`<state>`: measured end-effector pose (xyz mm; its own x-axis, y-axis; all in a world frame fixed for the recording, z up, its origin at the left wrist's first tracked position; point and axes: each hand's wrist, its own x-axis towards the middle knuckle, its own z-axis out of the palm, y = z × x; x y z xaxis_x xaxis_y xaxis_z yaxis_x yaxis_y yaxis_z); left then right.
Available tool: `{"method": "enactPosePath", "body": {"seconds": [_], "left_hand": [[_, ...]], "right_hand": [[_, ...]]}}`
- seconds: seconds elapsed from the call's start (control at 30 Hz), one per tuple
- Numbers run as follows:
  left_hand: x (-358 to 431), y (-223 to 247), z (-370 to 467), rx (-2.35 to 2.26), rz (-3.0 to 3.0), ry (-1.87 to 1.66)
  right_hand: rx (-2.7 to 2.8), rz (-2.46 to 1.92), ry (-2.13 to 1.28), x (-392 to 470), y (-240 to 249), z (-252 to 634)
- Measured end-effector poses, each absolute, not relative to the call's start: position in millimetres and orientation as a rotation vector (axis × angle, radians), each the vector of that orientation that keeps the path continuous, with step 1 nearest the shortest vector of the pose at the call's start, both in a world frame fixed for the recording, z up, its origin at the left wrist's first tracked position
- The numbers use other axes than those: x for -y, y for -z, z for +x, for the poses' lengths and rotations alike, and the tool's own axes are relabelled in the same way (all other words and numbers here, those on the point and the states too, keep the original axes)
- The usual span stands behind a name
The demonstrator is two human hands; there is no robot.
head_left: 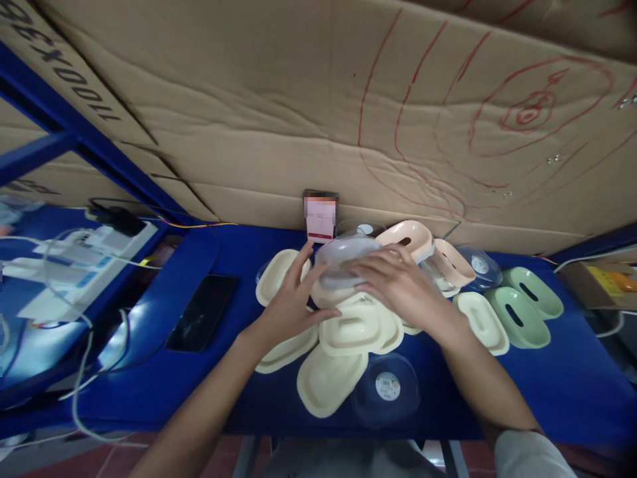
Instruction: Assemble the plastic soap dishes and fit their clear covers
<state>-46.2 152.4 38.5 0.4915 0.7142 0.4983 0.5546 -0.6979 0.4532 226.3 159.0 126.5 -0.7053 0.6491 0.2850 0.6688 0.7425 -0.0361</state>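
Observation:
My right hand has its fingers closed on the edge of a clear, frosted plastic lid. The lid is tilted above a cream soap-box part. On the left side of that part, my left hand has its thumb and fingers spread; whether it touches the part I cannot tell. Just below lie several cream oval trays, one stacked on others and one nearer the front edge. Another cream tray rests left of my left hand. A clear lid with a round sticker lies in front.
Peach soap-box parts and green ones stand to the right on the blue table. A lit phone leans on the cardboard wall. A dark phone and a power strip with cables are at the left.

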Motion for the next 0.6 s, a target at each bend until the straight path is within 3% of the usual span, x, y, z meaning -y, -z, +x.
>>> {"method": "enactPosePath", "body": {"seconds": [0.33,0.6], "left_hand": [[-146.8,-44.8,-38.5,-1.094,2.683,-1.016],[-92.3,-42.1,-32.7,-1.248,2.868,-0.778]], "right_hand": [[2.311,-1.542,0.355,-158.5,-145.6,314.6],[2.050,-2.044,0.335,-58.9,-54.6,414.6]]}}
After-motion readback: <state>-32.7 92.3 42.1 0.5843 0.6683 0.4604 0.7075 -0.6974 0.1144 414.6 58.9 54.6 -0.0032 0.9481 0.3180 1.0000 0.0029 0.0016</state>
